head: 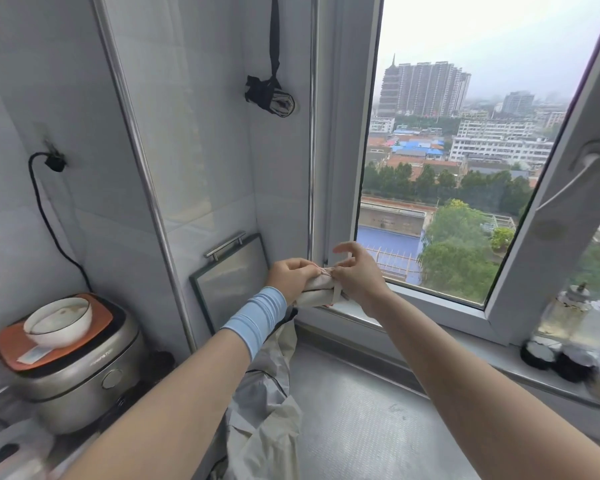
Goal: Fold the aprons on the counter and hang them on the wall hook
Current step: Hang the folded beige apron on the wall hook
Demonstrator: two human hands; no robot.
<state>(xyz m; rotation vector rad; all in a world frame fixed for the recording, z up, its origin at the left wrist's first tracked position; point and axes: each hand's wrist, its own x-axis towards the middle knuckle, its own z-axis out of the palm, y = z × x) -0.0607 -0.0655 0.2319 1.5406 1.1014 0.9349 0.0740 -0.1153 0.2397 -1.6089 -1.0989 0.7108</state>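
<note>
A rolled beige apron bundle (317,295) is held up in front of the window sill. My left hand (291,278) grips its left end. My right hand (355,275) pinches the beige strap wrapped round the bundle, with thumb and forefinger raised. A second light grey apron (267,403) lies crumpled on the steel counter (354,420) beneath my left forearm. A dark rolled apron (270,95) hangs by its black strap on the wall, high up; the hook itself is out of frame.
A rice cooker (80,372) with an orange lid and a white bowl (59,322) stands at the left. A framed glass panel (231,275) leans against the wall. Jars (565,341) crowd the sill at the right. The window sash (548,209) stands open inward.
</note>
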